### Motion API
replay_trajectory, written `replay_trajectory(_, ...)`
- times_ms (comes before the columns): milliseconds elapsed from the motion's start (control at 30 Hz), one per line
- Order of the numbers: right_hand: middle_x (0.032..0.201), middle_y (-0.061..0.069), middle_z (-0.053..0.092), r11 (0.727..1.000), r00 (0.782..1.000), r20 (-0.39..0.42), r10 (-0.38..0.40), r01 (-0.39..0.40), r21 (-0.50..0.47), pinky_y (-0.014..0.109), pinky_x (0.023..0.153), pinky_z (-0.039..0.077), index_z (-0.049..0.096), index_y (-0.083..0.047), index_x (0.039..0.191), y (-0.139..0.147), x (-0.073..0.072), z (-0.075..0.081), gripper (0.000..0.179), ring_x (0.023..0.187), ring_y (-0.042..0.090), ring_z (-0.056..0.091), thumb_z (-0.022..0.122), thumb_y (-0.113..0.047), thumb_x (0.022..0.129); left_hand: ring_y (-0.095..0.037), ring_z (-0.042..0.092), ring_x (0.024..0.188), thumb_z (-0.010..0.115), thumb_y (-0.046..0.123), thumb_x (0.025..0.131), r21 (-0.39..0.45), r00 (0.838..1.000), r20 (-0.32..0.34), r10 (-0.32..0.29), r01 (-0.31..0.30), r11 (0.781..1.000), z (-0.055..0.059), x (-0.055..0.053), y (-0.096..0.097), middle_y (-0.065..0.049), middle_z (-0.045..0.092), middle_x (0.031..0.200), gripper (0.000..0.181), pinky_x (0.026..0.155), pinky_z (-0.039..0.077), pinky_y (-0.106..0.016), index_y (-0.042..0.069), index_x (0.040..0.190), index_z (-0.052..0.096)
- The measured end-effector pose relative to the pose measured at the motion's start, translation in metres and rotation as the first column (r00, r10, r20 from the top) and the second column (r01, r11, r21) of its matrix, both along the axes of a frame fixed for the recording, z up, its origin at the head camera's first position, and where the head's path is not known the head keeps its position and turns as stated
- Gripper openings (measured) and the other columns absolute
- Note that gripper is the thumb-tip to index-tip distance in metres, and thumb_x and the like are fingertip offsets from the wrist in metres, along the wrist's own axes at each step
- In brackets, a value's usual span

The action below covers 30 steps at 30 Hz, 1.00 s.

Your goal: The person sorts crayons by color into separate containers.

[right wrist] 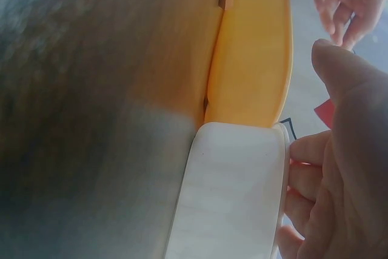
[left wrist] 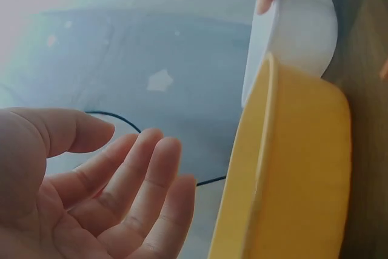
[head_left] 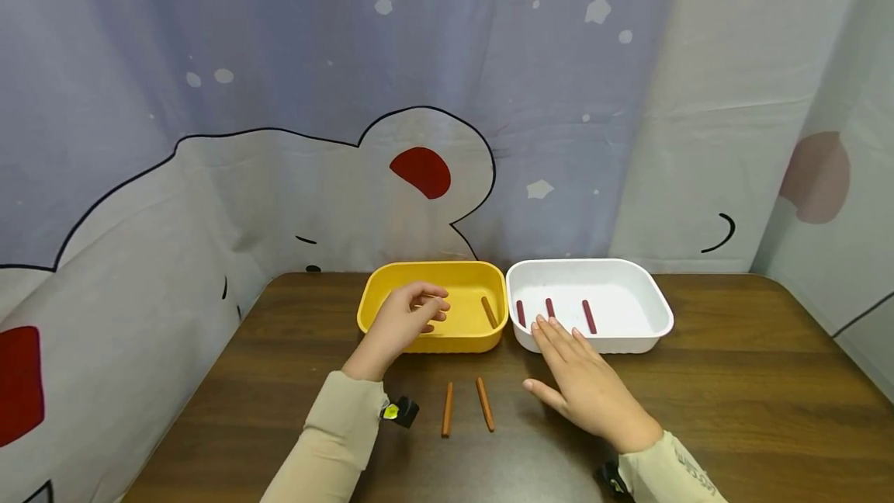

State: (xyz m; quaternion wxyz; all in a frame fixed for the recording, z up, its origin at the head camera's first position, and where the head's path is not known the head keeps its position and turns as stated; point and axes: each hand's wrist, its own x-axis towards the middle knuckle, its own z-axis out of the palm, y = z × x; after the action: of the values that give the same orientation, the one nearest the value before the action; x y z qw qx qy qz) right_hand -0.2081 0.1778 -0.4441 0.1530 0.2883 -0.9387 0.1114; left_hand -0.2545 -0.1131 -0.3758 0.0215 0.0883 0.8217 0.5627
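Observation:
My left hand (head_left: pixel 408 320) hovers over the yellow tray (head_left: pixel 433 345), its fingers loosely bent. The left wrist view shows nothing between the thumb and fingers. One thin brown stick (head_left: pixel 489 312), much like a crayon, lies at the right end inside that tray. My right hand (head_left: pixel 583 383) reaches palm down with straight fingers over the near rim of the white tray (head_left: pixel 628 336). Inside it lie a dark red stick (head_left: pixel 520 313) at the left, a second red stick (head_left: pixel 550 307) partly hidden by the fingertips, and a third red stick (head_left: pixel 590 317).
Two orange-brown sticks, a left one (head_left: pixel 447 410) and a right one (head_left: pixel 485 404), lie on the brown wooden table (head_left: pixel 726 363) in front of the yellow tray. Both trays stand side by side near the back edge, before a patterned curtain (head_left: pixel 559 99).

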Motion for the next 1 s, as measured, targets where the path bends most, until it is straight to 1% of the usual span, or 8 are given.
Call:
replay_trajectory(100, 0.159, 0.017, 0.039, 1.0, 1.0, -0.007, 0.002, -0.002, -0.002, 0.057, 0.117, 0.03, 0.038, 0.002, 0.154, 0.0, 0.0, 0.0, 0.078, 0.147, 0.036, 0.036, 0.059, -0.05, 0.1, -0.032, 0.071, 0.095, 0.06, 0.011, 0.101, -0.004, 1.0, -0.022, -0.008, 0.008, 1.0, -0.002, 0.011, -0.003, -0.017, 0.072, 0.104, 0.021, 0.083, 0.061, -0.04, -0.001, 0.117, 0.068)
replay_trajectory(233, 0.158, 0.018, 0.04, 1.0, 1.0, -0.026, 0.007, -0.007, -0.008, 0.058, 0.116, 0.031, 0.04, 0.002, 0.153, 0.0, 0.0, -0.001, 0.077, 0.146, 0.036, 0.037, 0.059, -0.05, 0.1, -0.032, 0.07, 0.094, 0.06, 0.01, 0.101, -0.017, 0.999, -0.027, -0.029, 0.029, 0.999, -0.004, 0.024, -0.008, -0.017, 0.071, 0.101, 0.02, 0.081, 0.06, -0.038, -0.002, 0.116, 0.067)
replay_trajectory(433, 0.157, 0.018, 0.041, 1.0, 0.999, -0.035, 0.009, -0.01, -0.02, 0.057, 0.117, 0.031, 0.041, 0.003, 0.153, 0.0, 0.002, 0.0, 0.076, 0.146, 0.036, 0.038, 0.062, -0.048, 0.099, -0.03, 0.07, 0.091, 0.061, 0.011, 0.102, -0.055, 0.997, -0.013, -0.08, 0.079, 0.995, -0.013, 0.036, -0.013, -0.018, 0.07, 0.101, 0.021, 0.075, 0.059, -0.037, -0.003, 0.116, 0.066)
replay_trajectory(567, 0.158, 0.017, 0.04, 1.0, 1.0, -0.028, 0.009, -0.009, -0.016, 0.057, 0.117, 0.03, 0.04, 0.003, 0.153, 0.0, 0.002, 0.0, 0.077, 0.146, 0.035, 0.037, 0.061, -0.048, 0.1, -0.03, 0.069, 0.089, 0.061, 0.011, 0.101, -0.076, 0.994, 0.015, -0.109, 0.11, 0.991, -0.022, 0.039, -0.016, -0.016, 0.07, 0.101, 0.021, 0.074, 0.059, -0.039, -0.004, 0.115, 0.065)
replay_trajectory(633, 0.158, 0.017, 0.04, 1.0, 1.0, -0.026, 0.007, -0.008, -0.014, 0.057, 0.117, 0.03, 0.04, 0.002, 0.153, 0.0, 0.002, 0.0, 0.077, 0.147, 0.035, 0.037, 0.061, -0.048, 0.099, -0.026, 0.069, 0.087, 0.062, 0.013, 0.101, -0.086, 0.992, 0.038, -0.12, 0.123, 0.989, -0.027, 0.04, -0.018, -0.014, 0.07, 0.1, 0.022, 0.072, 0.059, -0.038, -0.004, 0.114, 0.065)
replay_trajectory(767, 0.158, 0.017, 0.04, 1.0, 1.0, -0.026, 0.006, -0.006, -0.012, 0.057, 0.118, 0.03, 0.04, 0.002, 0.153, 0.0, 0.001, -0.001, 0.077, 0.147, 0.035, 0.037, 0.062, -0.048, 0.099, -0.023, 0.067, 0.084, 0.064, 0.017, 0.101, -0.121, 0.984, 0.112, -0.138, 0.151, 0.981, -0.037, 0.04, -0.019, -0.012, 0.07, 0.097, 0.024, 0.068, 0.058, -0.034, -0.002, 0.115, 0.066)
replay_trajectory(900, 0.158, 0.017, 0.041, 1.0, 0.999, -0.033, 0.006, -0.006, -0.009, 0.056, 0.118, 0.03, 0.04, 0.003, 0.153, 0.0, 0.0, -0.002, 0.077, 0.146, 0.035, 0.037, 0.061, -0.048, 0.099, -0.02, 0.066, 0.079, 0.067, 0.02, 0.1, -0.166, 0.974, 0.183, -0.135, 0.166, 0.972, -0.046, 0.039, -0.018, -0.009, 0.07, 0.092, 0.023, 0.066, 0.057, -0.033, 0.001, 0.113, 0.067)
replay_trajectory(1000, 0.158, 0.018, 0.041, 1.0, 0.999, -0.04, 0.007, -0.007, -0.011, 0.057, 0.117, 0.031, 0.041, 0.003, 0.153, 0.0, 0.0, -0.003, 0.077, 0.146, 0.035, 0.038, 0.061, -0.049, 0.099, -0.018, 0.066, 0.077, 0.069, 0.02, 0.098, -0.187, 0.968, 0.213, -0.13, 0.171, 0.967, -0.052, 0.039, -0.017, -0.006, 0.07, 0.09, 0.023, 0.065, 0.058, -0.034, 0.002, 0.111, 0.067)
